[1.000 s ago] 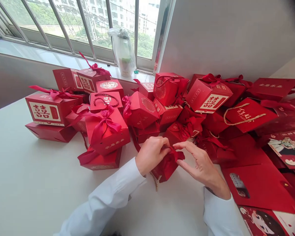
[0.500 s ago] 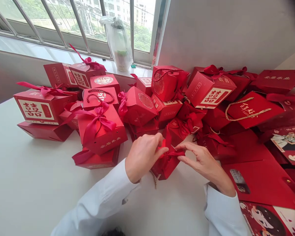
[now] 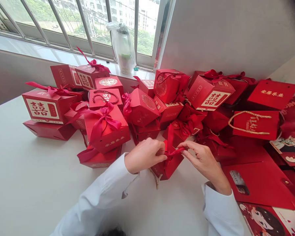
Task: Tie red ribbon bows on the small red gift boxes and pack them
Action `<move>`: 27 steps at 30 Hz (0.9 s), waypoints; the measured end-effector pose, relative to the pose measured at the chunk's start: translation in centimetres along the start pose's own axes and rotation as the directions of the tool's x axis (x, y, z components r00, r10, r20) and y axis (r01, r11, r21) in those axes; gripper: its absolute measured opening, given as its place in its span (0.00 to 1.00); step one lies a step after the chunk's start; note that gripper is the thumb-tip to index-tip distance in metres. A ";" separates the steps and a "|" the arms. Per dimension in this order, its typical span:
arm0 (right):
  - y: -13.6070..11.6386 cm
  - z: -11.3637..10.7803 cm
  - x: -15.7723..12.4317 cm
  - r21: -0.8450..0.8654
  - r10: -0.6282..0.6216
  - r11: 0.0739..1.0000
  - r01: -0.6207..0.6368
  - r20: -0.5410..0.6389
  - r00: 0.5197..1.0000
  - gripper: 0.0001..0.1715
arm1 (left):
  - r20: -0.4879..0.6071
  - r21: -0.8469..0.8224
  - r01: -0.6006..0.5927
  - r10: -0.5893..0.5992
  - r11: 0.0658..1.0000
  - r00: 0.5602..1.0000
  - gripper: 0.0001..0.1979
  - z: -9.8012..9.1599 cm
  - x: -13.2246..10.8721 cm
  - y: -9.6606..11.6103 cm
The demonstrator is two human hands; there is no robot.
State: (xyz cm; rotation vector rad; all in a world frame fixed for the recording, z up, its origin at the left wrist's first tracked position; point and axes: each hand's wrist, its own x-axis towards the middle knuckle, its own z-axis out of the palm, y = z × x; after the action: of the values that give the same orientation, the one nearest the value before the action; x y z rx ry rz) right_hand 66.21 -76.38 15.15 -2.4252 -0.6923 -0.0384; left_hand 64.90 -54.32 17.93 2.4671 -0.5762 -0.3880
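The **left hand** (image 3: 144,155) has its fingers curled inward, the fingertips (image 3: 160,151) against the **red ribbon** (image 3: 170,148) at the top of the **small red gift box** (image 3: 167,165); the hand blocks the contact point, so a firm grip cannot be confirmed. The **right hand** (image 3: 204,161) is partly open, with its thumb and forefinger closed on a loose end of the ribbon and the remaining fingers curved below. The box sits tilted on the **white table** (image 3: 39,170), between the hands and at the front of the pile, with a **twisted cream cord handle** (image 3: 155,177) hanging from its near side onto the table. The **white left sleeve** (image 3: 98,200) and **white right sleeve** (image 3: 220,213) cover both forearms. Behind the box lies a dense pile of **red gift boxes** (image 3: 139,111), several tied with bows and some printed with gold or white characters. A **large red box with a pink-red bow** (image 3: 105,127) stands just left of the hands. **Red paper bags** (image 3: 255,124) and **printed red cards** (image 3: 263,219) lie to the right. A **clear plastic bag** (image 3: 122,47) covering a jar stands on the sill of the **barred window** (image 3: 68,19).
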 end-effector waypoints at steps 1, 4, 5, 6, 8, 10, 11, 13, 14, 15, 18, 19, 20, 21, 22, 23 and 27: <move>0.0 -0.1 -0.1 -0.003 0.008 1.000 -0.008 -0.013 1.000 0.10 | 0.012 -0.048 -0.014 0.014 0.999 1.000 0.10 -0.3 0.0 -0.3; 0.0 -0.5 -0.4 -0.019 0.030 0.999 -0.031 -0.040 0.999 0.12 | 0.059 -0.177 -0.017 0.028 0.984 0.998 0.11 -0.9 0.1 -0.9; 0.0 -0.8 -0.5 -0.026 0.036 0.999 -0.037 -0.045 0.998 0.12 | 0.065 -0.200 -0.010 0.023 0.980 0.998 0.11 -0.9 0.1 -1.1; -0.1 -1.0 -0.7 -0.033 0.041 0.999 -0.042 -0.048 0.998 0.11 | 0.061 -0.206 -0.006 0.019 0.979 0.998 0.10 -0.9 0.1 -1.1; -0.2 -1.5 -1.0 -0.037 0.043 0.998 -0.045 -0.058 0.997 0.10 | 0.037 -0.168 -0.001 0.007 0.986 0.999 0.10 -0.7 0.3 -1.1; -0.7 -1.7 -1.2 -0.026 0.026 0.999 -0.028 -0.050 0.998 0.08 | -0.002 -0.097 0.011 -0.011 0.995 1.000 0.10 -0.5 0.4 -1.0; -1.1 -1.7 -1.3 -0.019 0.010 1.000 -0.011 -0.034 0.999 0.07 | -0.022 -0.058 0.031 -0.032 0.998 0.999 0.10 -0.3 0.5 -0.9; -2.1 -1.5 -1.4 -0.014 -0.024 1.000 0.024 0.014 1.000 0.05 | -0.053 0.019 0.087 -0.086 0.996 0.995 0.11 0.0 0.6 -0.8; -2.7 -1.3 -1.5 -0.026 -0.033 0.999 0.034 0.047 0.998 0.04 | -0.064 0.056 0.111 -0.108 0.992 0.992 0.11 0.2 0.6 -0.8; -3.3 -1.0 -1.6 -0.053 -0.029 0.998 0.033 0.080 0.996 0.03 | -0.070 0.091 0.127 -0.121 0.988 0.990 0.11 0.3 0.6 -0.9; -5.0 0.3 -1.8 -0.199 0.044 0.980 -0.016 0.138 0.989 0.12 | -0.088 0.150 0.109 -0.097 0.983 0.991 0.10 0.7 0.7 -1.1; -5.4 0.8 -1.9 -0.251 0.079 0.967 -0.045 0.130 0.988 0.18 | -0.098 0.153 0.096 -0.082 0.983 0.992 0.09 0.8 0.8 -1.1; -5.7 1.3 -2.0 -0.293 0.112 0.953 -0.076 0.108 0.988 0.26 | -0.103 0.150 0.083 -0.067 0.985 0.992 0.08 0.8 0.8 -1.1; -5.8 1.7 -2.0 -0.321 0.141 0.941 -0.108 0.080 0.987 0.35 | -0.103 0.145 0.068 -0.054 0.987 0.993 0.07 0.9 0.8 -1.1; -5.9 2.2 -2.0 -0.335 0.166 0.932 -0.138 0.055 0.985 0.45 | -0.096 0.142 0.056 -0.042 0.988 0.995 0.07 0.9 0.8 -1.1; -5.8 2.5 -2.1 -0.336 0.188 0.928 -0.162 0.045 0.981 0.53 | -0.087 0.146 0.047 -0.034 0.988 0.996 0.07 0.8 0.8 -1.0; -4.7 2.6 -1.9 -0.205 0.173 0.969 -0.137 0.168 0.970 0.65 | -0.051 0.232 0.014 -0.003 0.973 0.999 0.09 0.2 0.1 -0.5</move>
State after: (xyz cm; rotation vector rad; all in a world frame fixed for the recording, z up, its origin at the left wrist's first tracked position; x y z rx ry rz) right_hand 61.88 -72.59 15.24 -2.6871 -0.5993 0.1949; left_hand 65.03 -54.05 17.44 2.6949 -0.6207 -0.2733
